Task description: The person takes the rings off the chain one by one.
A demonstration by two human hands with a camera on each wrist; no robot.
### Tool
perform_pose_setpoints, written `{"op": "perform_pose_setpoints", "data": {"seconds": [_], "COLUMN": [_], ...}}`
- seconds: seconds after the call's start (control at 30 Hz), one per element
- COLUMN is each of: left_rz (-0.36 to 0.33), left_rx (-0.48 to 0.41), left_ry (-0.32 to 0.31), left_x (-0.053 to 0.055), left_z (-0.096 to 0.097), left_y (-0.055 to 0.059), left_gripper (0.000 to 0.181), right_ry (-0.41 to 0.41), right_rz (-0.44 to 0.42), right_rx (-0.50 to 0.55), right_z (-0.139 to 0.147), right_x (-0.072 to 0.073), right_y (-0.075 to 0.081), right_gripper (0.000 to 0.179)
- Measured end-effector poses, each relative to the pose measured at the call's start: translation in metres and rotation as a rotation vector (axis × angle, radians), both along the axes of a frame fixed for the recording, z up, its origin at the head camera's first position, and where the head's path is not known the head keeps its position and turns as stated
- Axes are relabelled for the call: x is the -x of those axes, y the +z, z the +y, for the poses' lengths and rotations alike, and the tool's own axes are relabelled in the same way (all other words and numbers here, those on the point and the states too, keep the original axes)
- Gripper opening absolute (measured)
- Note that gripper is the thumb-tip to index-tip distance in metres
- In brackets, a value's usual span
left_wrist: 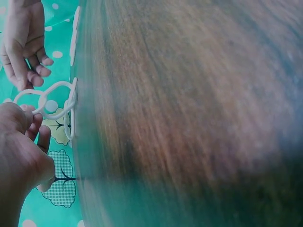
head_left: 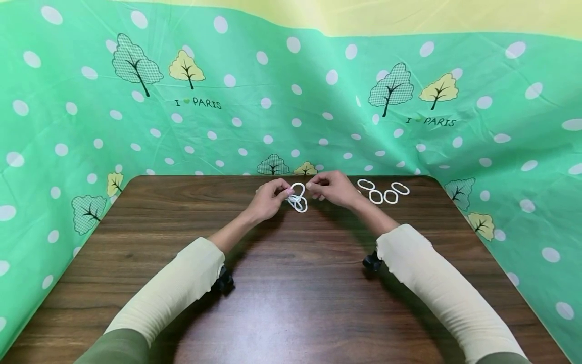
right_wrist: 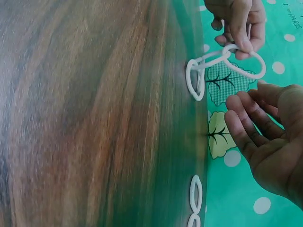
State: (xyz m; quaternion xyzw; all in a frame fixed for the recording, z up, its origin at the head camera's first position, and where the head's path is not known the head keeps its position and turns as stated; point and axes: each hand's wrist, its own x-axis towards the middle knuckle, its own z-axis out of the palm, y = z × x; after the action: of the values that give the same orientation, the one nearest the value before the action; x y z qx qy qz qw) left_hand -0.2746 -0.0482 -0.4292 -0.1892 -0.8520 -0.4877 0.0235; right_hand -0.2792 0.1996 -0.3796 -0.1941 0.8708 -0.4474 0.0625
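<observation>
Near the far edge of the table, my left hand (head_left: pixel 272 198) pinches a white oval ring (right_wrist: pixel 258 66) between thumb and fingers. That ring is linked through others in a short white chain (head_left: pixel 297 202), which hangs down to the tabletop in the left wrist view. Just right of it is my right hand (head_left: pixel 334 188), its fingers loosely bent and nothing between them. In the right wrist view the fingertips (right_wrist: pixel 232 100) of this hand stand apart from the held ring, below it in the picture.
Several loose white rings (head_left: pixel 375 196) lie on the brown wooden table (head_left: pixel 291 283) to the right of my right hand. Behind the table hangs a green dotted cloth (head_left: pixel 295 101) with printed trees, and it also runs along both sides.
</observation>
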Motion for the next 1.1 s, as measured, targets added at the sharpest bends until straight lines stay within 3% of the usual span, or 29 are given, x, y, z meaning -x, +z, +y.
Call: {"op": "perform_pose_setpoints", "data": {"seconds": [0.03, 0.13, 0.27, 0.4, 0.5, 0.57, 0.7, 0.73, 0.8, 1.1], "left_rz": [0.018, 0.026, -0.016, -0.017, -0.004, 0.033, 0.031, 0.029, -0.008, -0.036], "left_rx": [-0.005, -0.009, -0.008, 0.005, -0.006, -0.034, -0.049, -0.054, -0.041, -0.023], "left_ry": [-0.004, -0.002, 0.009, 0.023, 0.013, -0.017, -0.027, -0.029, -0.006, 0.036], "left_x": [0.005, 0.005, -0.010, -0.014, -0.010, 0.010, 0.013, 0.012, -0.007, -0.015], "left_z": [-0.001, -0.001, 0.002, 0.004, 0.002, -0.004, -0.004, -0.004, 0.001, 0.003], "left_y": [-0.006, -0.008, 0.010, 0.013, 0.009, -0.012, -0.015, -0.013, 0.007, 0.012], "left_gripper": [0.019, 0.017, 0.018, 0.020, 0.019, 0.023, 0.022, 0.023, 0.017, 0.019], "right_ry": [0.009, 0.031, 0.042, 0.035, 0.034, 0.037, 0.044, 0.045, 0.043, 0.016], "right_rz": [-0.004, -0.018, -0.028, -0.025, -0.020, -0.020, -0.008, -0.008, -0.007, 0.030], "right_rx": [0.009, 0.026, 0.030, 0.032, 0.032, 0.039, 0.055, 0.062, 0.074, 0.082], "right_z": [-0.002, -0.006, -0.010, -0.012, -0.013, -0.014, -0.015, -0.015, -0.015, -0.016], "right_x": [-0.001, -0.002, -0.003, -0.003, -0.003, -0.004, -0.003, -0.003, -0.002, -0.001], "right_y": [0.000, 0.001, -0.001, -0.002, -0.002, -0.002, 0.000, 0.000, 0.000, 0.003], "right_gripper": [0.029, 0.029, 0.027, 0.023, 0.022, 0.022, 0.024, 0.025, 0.026, 0.025]}}
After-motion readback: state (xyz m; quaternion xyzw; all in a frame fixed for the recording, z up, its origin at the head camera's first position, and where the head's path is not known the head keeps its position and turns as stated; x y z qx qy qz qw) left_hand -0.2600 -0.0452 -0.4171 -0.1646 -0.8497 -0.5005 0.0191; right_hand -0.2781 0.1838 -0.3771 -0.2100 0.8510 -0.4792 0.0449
